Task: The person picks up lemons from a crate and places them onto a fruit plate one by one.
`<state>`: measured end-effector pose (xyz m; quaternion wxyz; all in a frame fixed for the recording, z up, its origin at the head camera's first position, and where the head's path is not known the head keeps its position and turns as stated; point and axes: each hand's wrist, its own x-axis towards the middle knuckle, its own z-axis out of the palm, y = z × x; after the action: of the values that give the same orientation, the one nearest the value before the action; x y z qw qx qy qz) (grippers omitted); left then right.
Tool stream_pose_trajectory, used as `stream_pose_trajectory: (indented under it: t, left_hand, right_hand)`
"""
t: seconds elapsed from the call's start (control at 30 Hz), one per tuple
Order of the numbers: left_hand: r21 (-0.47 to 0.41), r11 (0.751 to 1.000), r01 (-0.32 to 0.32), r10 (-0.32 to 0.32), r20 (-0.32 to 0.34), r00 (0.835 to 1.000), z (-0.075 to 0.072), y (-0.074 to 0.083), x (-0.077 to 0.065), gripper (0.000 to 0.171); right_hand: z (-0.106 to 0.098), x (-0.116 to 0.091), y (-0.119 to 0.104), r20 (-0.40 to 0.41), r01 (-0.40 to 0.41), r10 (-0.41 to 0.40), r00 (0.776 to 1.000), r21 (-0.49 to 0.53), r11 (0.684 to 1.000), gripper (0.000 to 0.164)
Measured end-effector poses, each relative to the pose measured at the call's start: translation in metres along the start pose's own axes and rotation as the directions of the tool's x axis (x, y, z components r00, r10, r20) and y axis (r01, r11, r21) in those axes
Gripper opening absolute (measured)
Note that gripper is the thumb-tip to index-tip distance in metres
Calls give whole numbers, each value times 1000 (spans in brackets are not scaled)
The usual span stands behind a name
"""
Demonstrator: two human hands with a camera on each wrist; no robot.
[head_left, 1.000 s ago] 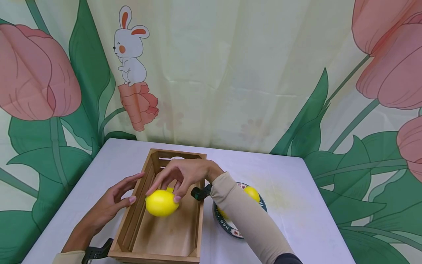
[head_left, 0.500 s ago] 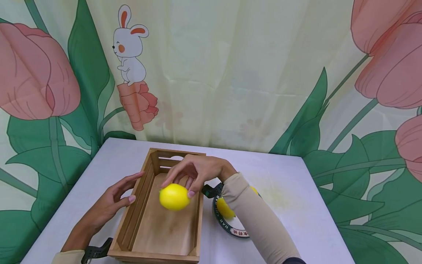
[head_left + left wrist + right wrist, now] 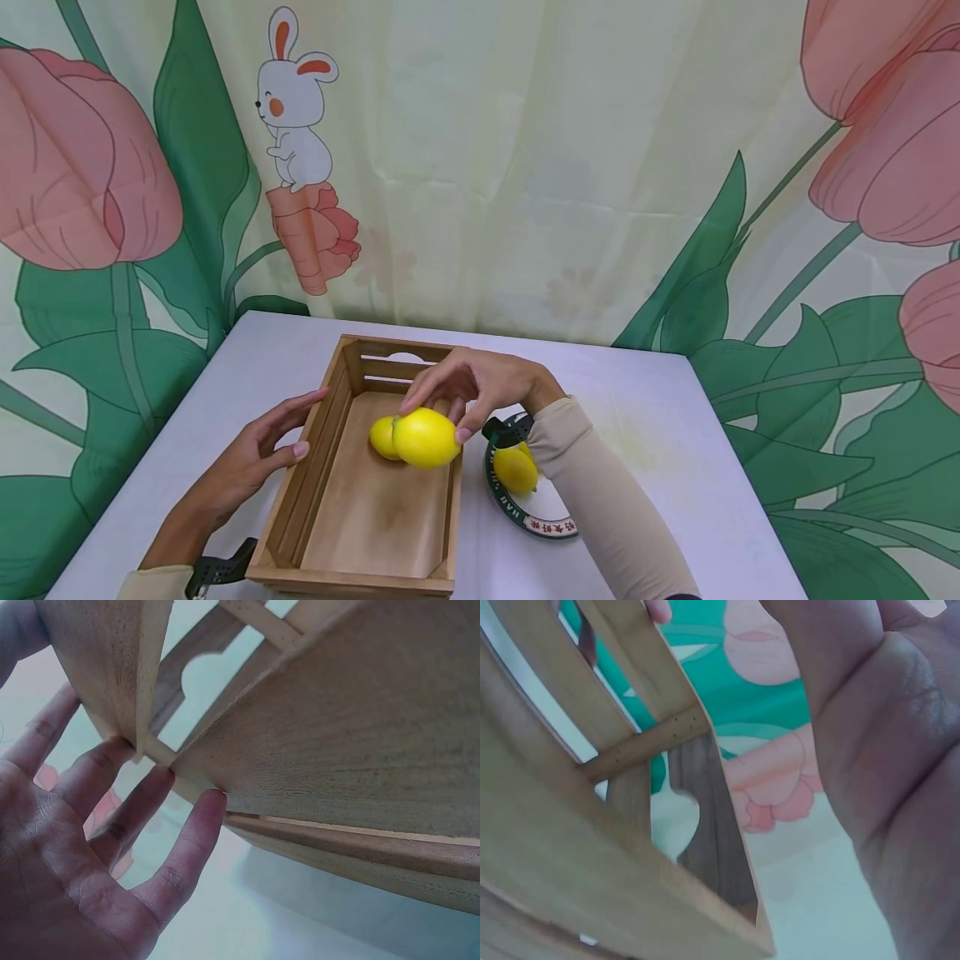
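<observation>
My right hand [image 3: 491, 382] pinches a yellow lemon [image 3: 427, 438] between thumb and fingers, above the right side of a slatted wooden crate [image 3: 352, 583]. Another lemon [image 3: 382, 439] lies lower inside the crate, partly hidden behind the held one. Against the crate's left side rests my left hand [image 3: 253, 457], its fingertips touching the wood; the left wrist view shows these fingers [image 3: 187, 855] extended along the slats. In the right wrist view, part of my right hand [image 3: 900, 742] appears, with the held lemon out of sight.
Right of the crate stands a dark-rimmed plate [image 3: 551, 527] bearing lemons [image 3: 515, 472], partly covered by my right forearm. Both sit on a white-covered table [image 3: 645, 500]. A printed curtain [image 3: 525, 167] hangs behind the table.
My right hand has moved right and slightly up with the lemon, from the crate's middle toward its right side. The lemon behind has come into fuller view. My left hand stays put.
</observation>
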<state>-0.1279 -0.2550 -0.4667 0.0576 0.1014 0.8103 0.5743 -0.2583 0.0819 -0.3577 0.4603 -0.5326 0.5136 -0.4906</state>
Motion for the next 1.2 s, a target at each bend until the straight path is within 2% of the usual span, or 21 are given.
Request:
stream_pose_trajectory:
  t: [0.37, 0.83, 1.07, 1.2]
  left_hand:
    - [4, 1000, -12, 12, 8, 1000, -1, 1, -1, 61]
    - [-3, 1000, -3, 3, 10, 1000, -1, 2, -1, 62]
    - [-11, 1000, 30, -30, -3, 1000, 0, -1, 0, 60]
    - [-8, 1000, 22, -22, 1, 1000, -1, -1, -1, 61]
  right_hand:
    - [0, -29, 3, -105, 9, -14, 994, -49, 999, 55]
    - [1, -68, 21, -181, 21, -21, 983, -4, 1000, 54]
    - [4, -88, 30, -225, 23, -16, 974, 30, 999, 54]
    - [5, -99, 36, -249, 27, -16, 968, 41, 999, 54]
